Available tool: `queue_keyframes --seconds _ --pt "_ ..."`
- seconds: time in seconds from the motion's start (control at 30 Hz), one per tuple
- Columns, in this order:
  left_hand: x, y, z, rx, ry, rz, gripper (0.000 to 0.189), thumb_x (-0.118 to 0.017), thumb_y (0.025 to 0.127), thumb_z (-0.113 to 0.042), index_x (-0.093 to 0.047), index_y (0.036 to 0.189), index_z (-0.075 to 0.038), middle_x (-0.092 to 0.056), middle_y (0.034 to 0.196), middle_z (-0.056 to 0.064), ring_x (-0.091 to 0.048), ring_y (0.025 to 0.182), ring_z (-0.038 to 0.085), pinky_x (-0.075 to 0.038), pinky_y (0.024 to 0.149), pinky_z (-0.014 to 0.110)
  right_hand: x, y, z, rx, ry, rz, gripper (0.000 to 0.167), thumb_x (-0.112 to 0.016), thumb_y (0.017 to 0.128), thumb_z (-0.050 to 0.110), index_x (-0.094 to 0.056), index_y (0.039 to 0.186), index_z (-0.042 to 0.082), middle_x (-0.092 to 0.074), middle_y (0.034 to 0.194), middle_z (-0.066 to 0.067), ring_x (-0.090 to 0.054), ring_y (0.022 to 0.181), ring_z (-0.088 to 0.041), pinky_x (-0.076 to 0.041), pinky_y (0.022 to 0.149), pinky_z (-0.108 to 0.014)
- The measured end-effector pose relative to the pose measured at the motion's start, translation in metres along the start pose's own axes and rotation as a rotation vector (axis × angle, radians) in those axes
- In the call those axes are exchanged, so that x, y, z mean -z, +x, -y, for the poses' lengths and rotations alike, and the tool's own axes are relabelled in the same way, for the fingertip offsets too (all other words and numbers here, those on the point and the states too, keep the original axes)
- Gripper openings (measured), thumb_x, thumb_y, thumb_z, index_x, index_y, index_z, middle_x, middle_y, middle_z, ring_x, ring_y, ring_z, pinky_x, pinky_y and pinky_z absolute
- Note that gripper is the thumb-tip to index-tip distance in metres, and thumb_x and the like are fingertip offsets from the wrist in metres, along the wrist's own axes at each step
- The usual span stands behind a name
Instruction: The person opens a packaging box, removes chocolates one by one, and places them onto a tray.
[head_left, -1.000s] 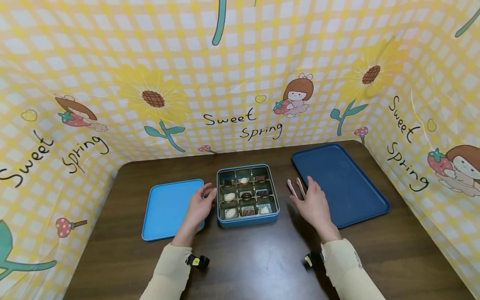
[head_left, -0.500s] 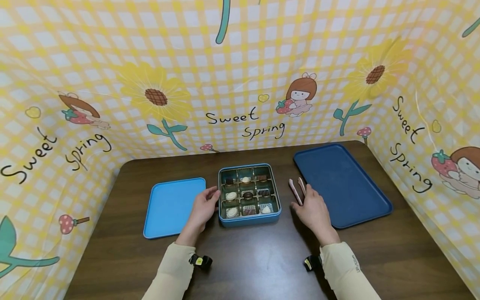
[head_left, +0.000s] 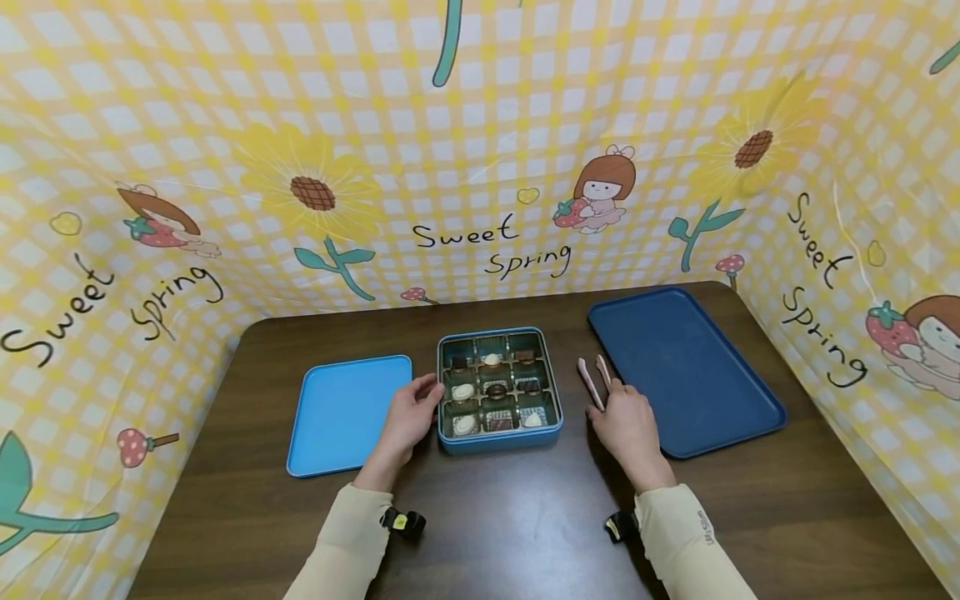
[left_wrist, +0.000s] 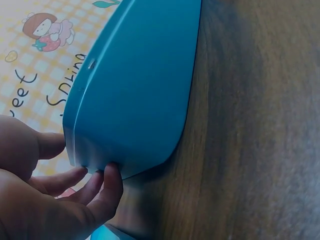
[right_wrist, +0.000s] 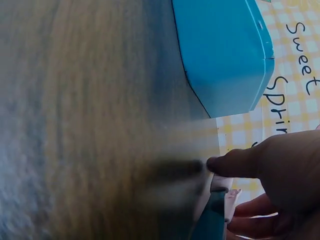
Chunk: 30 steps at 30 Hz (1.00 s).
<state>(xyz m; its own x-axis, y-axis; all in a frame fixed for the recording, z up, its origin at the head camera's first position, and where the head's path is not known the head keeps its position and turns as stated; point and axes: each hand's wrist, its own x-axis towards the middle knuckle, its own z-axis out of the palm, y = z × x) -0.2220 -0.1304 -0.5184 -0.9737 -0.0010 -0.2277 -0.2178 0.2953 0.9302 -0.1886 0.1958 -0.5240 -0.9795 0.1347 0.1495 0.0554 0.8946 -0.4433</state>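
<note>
Right now, slim pale-pink tongs (head_left: 589, 382) lie in a narrow V, their near end pinched between the thumb and bent fingers of the right hand (head_left: 626, 423). To their left stands a smooth blue box (head_left: 501, 442) (round-cornered, gridded inside, holding glossy chocolates (head_left: 497, 390)); the left hand (head_left: 408, 417) rests loosely parted fingers against its wall. Outward lie a flat light-blue lid (head_left: 345, 417), a navy tray (head_left: 690, 375) and the wood-grained surface (head_left: 510, 517).
</note>
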Motion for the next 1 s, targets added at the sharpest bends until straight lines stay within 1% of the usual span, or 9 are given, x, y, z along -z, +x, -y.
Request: queue_keyframes --seconds 0.13,0.23,0.33,0.4,0.5,0.6,0.7,0.83,1.0 --pt "0.0 -0.001 0.002 -0.002 -0.011 -0.003 0.047 -0.054 0.106 -0.02 -0.047 0.148 0.0 -0.054 0.143 0.021 -0.058 0.123 0.031 -0.056 0.087 0.04 0.0 -0.001 0.0 0.022 -0.032 -0.007 0.035 -0.08 0.083 0.012 -0.063 0.101 -0.012 -0.061 0.085 -0.027 -0.062 0.078 -0.05 -0.052 0.074 -0.061" --pt "-0.001 -0.003 0.002 -0.003 -0.024 -0.013 0.046 -0.055 0.106 -0.018 -0.048 0.148 0.0 -0.054 0.142 0.022 -0.058 0.122 0.032 -0.056 0.085 0.038 0.0 -0.001 0.0 0.0 -0.044 0.012 0.027 -0.076 0.085 0.013 -0.065 0.098 -0.008 -0.06 0.083 -0.023 -0.062 0.074 -0.047 -0.052 0.071 -0.061" --pt "-0.003 -0.003 0.003 -0.006 -0.029 -0.018 0.045 -0.055 0.106 -0.018 -0.048 0.147 0.001 -0.054 0.141 0.023 -0.057 0.121 0.033 -0.056 0.085 0.038 0.002 -0.001 0.001 -0.039 -0.027 0.009 0.025 -0.073 0.088 0.015 -0.067 0.104 -0.004 -0.061 0.086 -0.021 -0.062 0.073 -0.045 -0.053 0.067 -0.06" --pt "-0.003 -0.003 0.003 -0.005 -0.032 -0.022 0.045 -0.054 0.106 -0.018 -0.049 0.147 0.0 -0.054 0.141 0.023 -0.057 0.122 0.034 -0.055 0.087 0.039 0.005 0.001 0.003 -0.044 0.0 -0.014 0.029 -0.072 0.089 0.016 -0.067 0.111 -0.002 -0.062 0.09 -0.021 -0.063 0.074 -0.045 -0.053 0.066 -0.06" --pt "-0.004 -0.002 0.002 -0.006 -0.048 -0.027 0.045 -0.054 0.107 -0.018 -0.049 0.147 0.0 -0.054 0.141 0.023 -0.056 0.124 0.034 -0.053 0.091 0.044 0.011 0.006 0.009 -0.017 0.038 -0.062 0.037 -0.072 0.09 0.018 -0.066 0.121 0.0 -0.064 0.097 -0.022 -0.065 0.079 -0.046 -0.053 0.067 -0.061" --pt "-0.004 -0.002 0.001 0.003 -0.059 -0.03 0.044 -0.054 0.106 -0.018 -0.049 0.147 -0.001 -0.054 0.142 0.022 -0.055 0.125 0.034 -0.052 0.094 0.047 0.02 0.013 0.017 0.027 0.059 -0.087 0.043 -0.071 0.09 0.019 -0.064 0.129 0.002 -0.065 0.106 -0.023 -0.065 0.084 -0.047 -0.053 0.07 -0.063" --pt "-0.004 -0.002 0.001 0.005 -0.059 -0.028 0.045 -0.054 0.107 -0.018 -0.049 0.148 -0.002 -0.053 0.143 0.022 -0.055 0.126 0.034 -0.051 0.096 0.048 0.03 0.019 0.026 0.059 0.076 -0.076 0.046 -0.07 0.092 0.02 -0.062 0.134 0.004 -0.064 0.114 -0.023 -0.065 0.09 -0.045 -0.052 0.074 -0.063" --pt "-0.004 -0.002 0.0 0.0 -0.05 -0.027 0.045 -0.054 0.107 -0.019 -0.048 0.148 -0.002 -0.053 0.143 0.022 -0.055 0.127 0.035 -0.051 0.097 0.049 0.042 0.027 0.041 0.102 0.097 -0.033 0.05 -0.069 0.095 0.021 -0.058 0.141 0.005 -0.061 0.124 -0.023 -0.065 0.098 -0.042 -0.053 0.078 -0.06" --pt "-0.004 -0.004 0.0 0.003 -0.049 -0.032 0.045 -0.054 0.107 -0.019 -0.049 0.148 -0.002 -0.053 0.143 0.022 -0.054 0.128 0.035 -0.05 0.098 0.05 0.05 0.037 0.06 0.184 0.104 -0.007 0.05 -0.067 0.097 0.022 -0.056 0.143 0.004 -0.06 0.129 -0.022 -0.064 0.1 -0.04 -0.053 0.079 -0.059"
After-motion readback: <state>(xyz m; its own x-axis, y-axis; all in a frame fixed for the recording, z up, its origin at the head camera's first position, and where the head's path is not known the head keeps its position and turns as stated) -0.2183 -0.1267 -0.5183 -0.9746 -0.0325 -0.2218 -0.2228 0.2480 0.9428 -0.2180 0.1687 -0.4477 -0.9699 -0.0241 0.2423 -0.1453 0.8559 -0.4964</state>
